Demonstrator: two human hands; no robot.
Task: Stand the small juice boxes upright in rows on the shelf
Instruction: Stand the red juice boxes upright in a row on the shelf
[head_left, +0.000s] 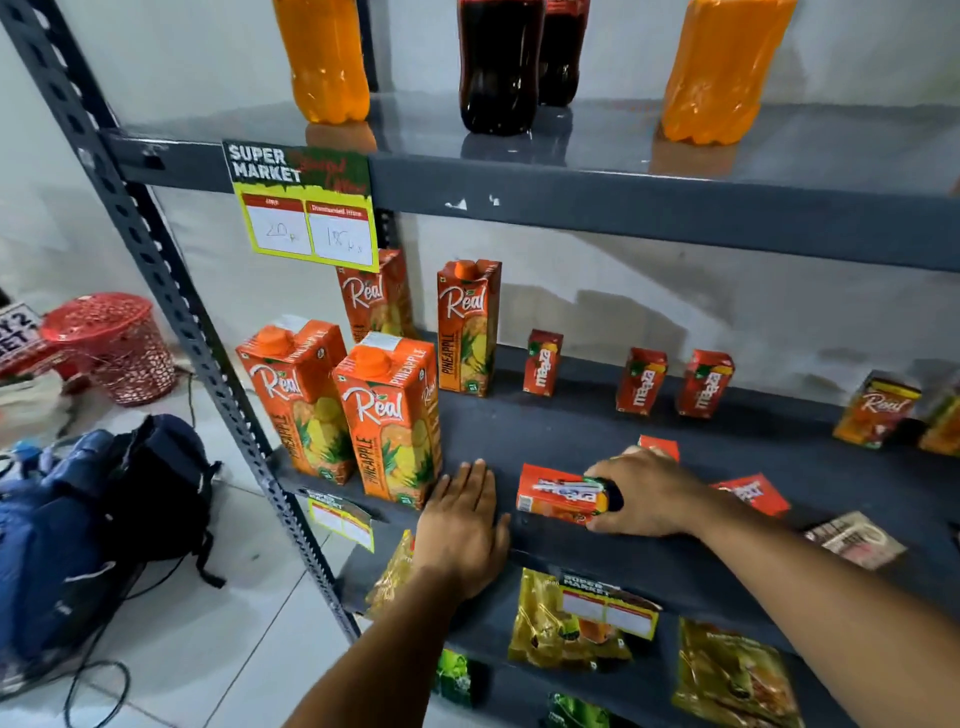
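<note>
Three small red Maaza juice boxes stand upright at the back of the grey middle shelf (571, 426): one (543, 362), a second (641, 382) and a third (705, 384). My right hand (644, 493) grips another small Maaza box (553, 493) that lies on its side near the shelf's front. Behind my hand a further small box (658, 447) is partly hidden, and one more (750, 491) lies flat to the right. My left hand (462, 525) rests flat and open on the shelf's front edge, beside the tall cartons.
Tall Real pineapple cartons (389, 415) stand at the shelf's left. Small Real boxes (878, 410) sit far right, and a brown packet (854, 538) lies by the front edge. Soda bottles (498, 62) stand above, snack packets (566, 623) below. A backpack (104, 519) and red basket (111, 345) are on the floor.
</note>
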